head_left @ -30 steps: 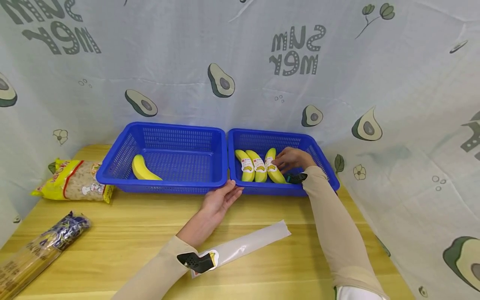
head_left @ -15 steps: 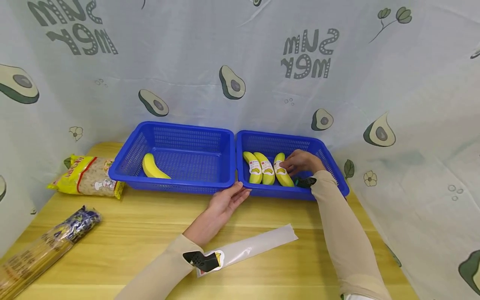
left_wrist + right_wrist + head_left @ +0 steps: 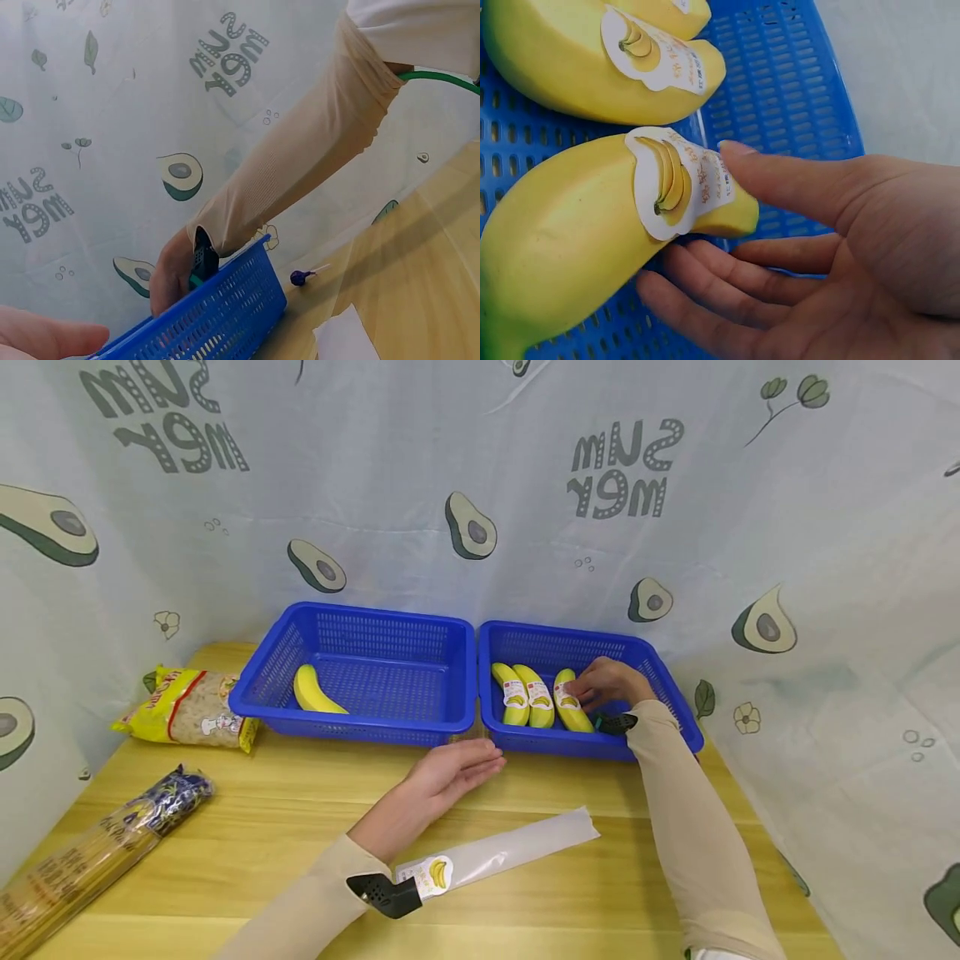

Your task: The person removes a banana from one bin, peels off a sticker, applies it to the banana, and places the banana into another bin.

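Observation:
My right hand [image 3: 611,681] reaches into the right blue basket [image 3: 525,742], at a labelled yellow banana [image 3: 562,225]. Its thumb lies at the edge of the white label [image 3: 667,180], while the fingers curl along the banana's lower side. Two more labelled bananas [image 3: 528,697] lie side by side to its left. My left hand [image 3: 450,777] is held with fingers straight and together, just in front of where the two baskets meet, and holds nothing. Beneath its wrist is a pale strip [image 3: 517,850] bearing one banana sticker [image 3: 435,874].
The left blue basket [image 3: 360,727] contains one unlabelled banana [image 3: 312,692]. Left of it sit a yellow food bag [image 3: 191,710] and a long pack of noodles [image 3: 105,852]. A purple lollipop [image 3: 298,278] lies beside the right basket. A patterned curtain [image 3: 405,460] hangs behind.
My left hand has come off the baskets' front rims and dropped slightly toward me, its fingers straightening. The right hand stays at the same banana. The whole head view has shifted a little.

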`<state>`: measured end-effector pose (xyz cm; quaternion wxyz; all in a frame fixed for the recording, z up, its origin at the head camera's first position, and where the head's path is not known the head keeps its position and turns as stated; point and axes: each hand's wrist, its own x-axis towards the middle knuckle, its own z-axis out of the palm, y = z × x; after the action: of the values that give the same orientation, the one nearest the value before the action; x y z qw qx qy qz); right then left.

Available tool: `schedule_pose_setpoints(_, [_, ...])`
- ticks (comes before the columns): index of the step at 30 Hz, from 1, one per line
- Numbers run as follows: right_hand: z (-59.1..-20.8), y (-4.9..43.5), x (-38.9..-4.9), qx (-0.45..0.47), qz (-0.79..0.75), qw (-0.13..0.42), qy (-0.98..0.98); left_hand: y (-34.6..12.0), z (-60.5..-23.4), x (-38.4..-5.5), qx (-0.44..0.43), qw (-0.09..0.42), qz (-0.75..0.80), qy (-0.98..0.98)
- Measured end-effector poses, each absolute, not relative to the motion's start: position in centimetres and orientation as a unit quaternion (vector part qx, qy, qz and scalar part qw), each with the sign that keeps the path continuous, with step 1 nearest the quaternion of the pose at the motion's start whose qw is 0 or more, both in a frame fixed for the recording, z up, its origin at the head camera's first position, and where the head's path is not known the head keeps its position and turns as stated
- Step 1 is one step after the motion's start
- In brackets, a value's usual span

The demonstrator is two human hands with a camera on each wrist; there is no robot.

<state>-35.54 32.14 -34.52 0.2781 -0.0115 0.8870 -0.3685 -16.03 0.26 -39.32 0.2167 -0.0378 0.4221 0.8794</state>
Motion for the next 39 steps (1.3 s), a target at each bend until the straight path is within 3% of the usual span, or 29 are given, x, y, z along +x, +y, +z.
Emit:
schedule_pose_setpoints(5, [-33.8, 32.4, -35.0, -0.005, -0.337, 0.27, 0.902, -0.8, -38.7, -14.2, -0.033, 0.227, 0.836, 0.499])
schedule_pose_setpoints(11, [-32.9, 32.8, -34.5, -0.008, -0.325, 0.257, 0.91, -3.5, -38.6, -12.6, -0.03, 0.2, 0.805, 0.558])
schedule_pose_setpoints(18, [-31.4, 33.0, -33.3, -0.034, -0.316, 0.191, 0.929, -7.2, -39.2, -12.3, -0.024, 0.174, 0.781, 0.599])
schedule_pose_setpoints(27, [-30.1, 31.8, -32.2, -0.067, -0.289, 0.126, 0.947, -11.0, -40.1, -12.0, -0.109, 0.057, 0.804, 0.582])
schedule_pose_setpoints(39, [-29.0, 30.4, -32.3, -0.14, -0.329, 0.106, 0.928, -15.1, -40.4, -12.6, -0.178, -0.02, 0.852, 0.493])
